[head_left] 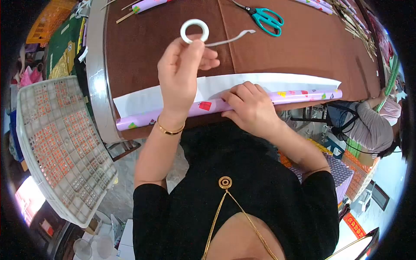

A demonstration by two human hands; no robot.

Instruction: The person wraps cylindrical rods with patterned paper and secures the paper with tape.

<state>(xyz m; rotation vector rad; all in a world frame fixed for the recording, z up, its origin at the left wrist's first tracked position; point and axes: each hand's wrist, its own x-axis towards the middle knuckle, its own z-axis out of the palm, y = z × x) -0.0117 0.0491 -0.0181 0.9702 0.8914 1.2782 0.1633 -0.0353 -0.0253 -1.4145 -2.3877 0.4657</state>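
My left hand (186, 63) is raised above the table, its thumb and fingers pinching a roll of white tape (194, 31). A loose strip of tape (232, 40) trails from the roll to the right. My right hand (249, 104) rests with bent fingers on a long tube of purple patterned paper (294, 98), pressing it near its middle. The white inner side of the paper (268, 79) lies spread along the tube's far side. The tube runs across the table's near edge, partly behind my left wrist.
Teal-handled scissors (268, 21) lie on the brown table (164, 60). More purple rolls (318, 6) and thin sticks (355, 28) are at the far side. A white crate (65, 143) stands at the left. Another person (372, 123) is at the right.
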